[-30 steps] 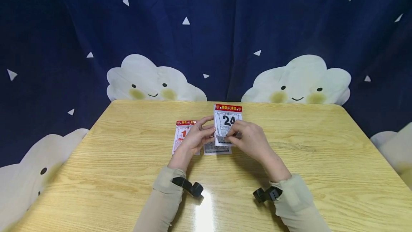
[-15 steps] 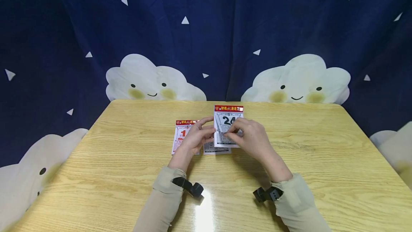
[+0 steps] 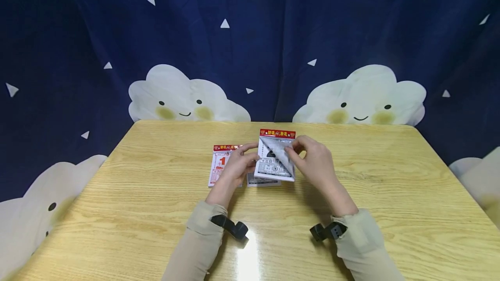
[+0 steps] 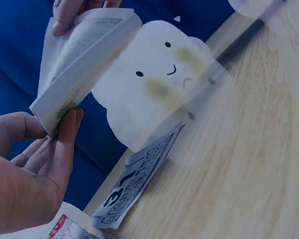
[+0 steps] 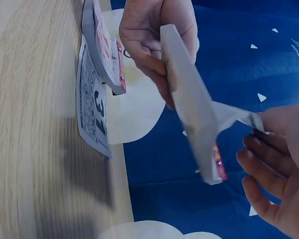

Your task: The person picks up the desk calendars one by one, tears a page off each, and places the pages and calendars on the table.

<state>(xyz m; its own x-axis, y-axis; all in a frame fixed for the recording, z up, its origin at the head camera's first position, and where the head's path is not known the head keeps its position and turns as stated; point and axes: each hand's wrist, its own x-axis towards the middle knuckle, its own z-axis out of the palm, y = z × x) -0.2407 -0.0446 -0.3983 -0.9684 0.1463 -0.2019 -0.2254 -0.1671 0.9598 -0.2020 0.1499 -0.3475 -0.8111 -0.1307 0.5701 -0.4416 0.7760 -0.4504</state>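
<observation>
My left hand (image 3: pixel 237 166) grips a tear-off calendar (image 3: pixel 269 169) by its left edge, holding it up off the table. The thick pad has a red header with yellow characters. Between thumb and fingers my right hand (image 3: pixel 315 163) pinches the calendar's top sheet (image 3: pixel 280 151), which is peeled back diagonally from its lower left. The lifted sheet shows its grey back and covers most of the page's big number. Under the held calendar lies a loose sheet (image 4: pixel 134 181) printed 31. To its left a second calendar (image 3: pixel 218 164) shows a red 1, partly hidden by my left hand.
The pale wooden table (image 3: pixel 390 194) reaches back to a dark blue curtain (image 3: pixel 269 47) printed with smiling clouds and white triangles. Each sleeved wrist carries a black camera (image 3: pixel 236 230) on a strap.
My right hand has lifted the top sheet up and to the right, so the number 24 is no longer seen. The calendar has tilted slightly. My left hand keeps its grip.
</observation>
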